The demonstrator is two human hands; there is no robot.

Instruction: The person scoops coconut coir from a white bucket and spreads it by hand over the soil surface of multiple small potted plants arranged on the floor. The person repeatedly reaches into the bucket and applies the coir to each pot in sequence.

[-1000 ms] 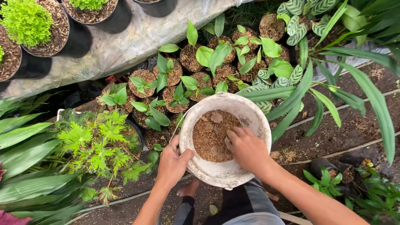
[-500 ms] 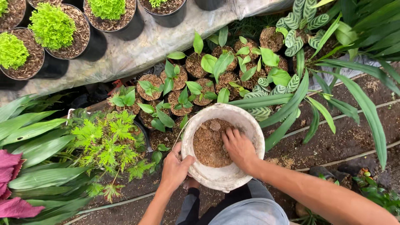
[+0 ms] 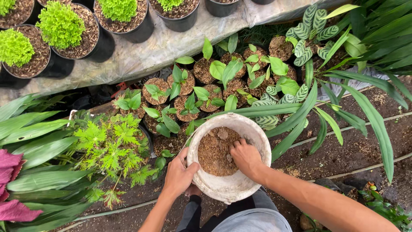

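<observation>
No packages, labels, signs or screens show anywhere in the head view (only plants, pots and soil fill it from twelve o'clock round to six). None of the pots carries a tag or sticker that can be made out.

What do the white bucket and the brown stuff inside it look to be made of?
Bucket: probably plastic, matte white, scuffed and dirt-stained, with a thin rolled rim. Fill: looks like coarse, dry, fibrous brown potting mix, maybe coir or husk, with a few chunks. The right hand digs into it; the left hand grips the rim.
</observation>
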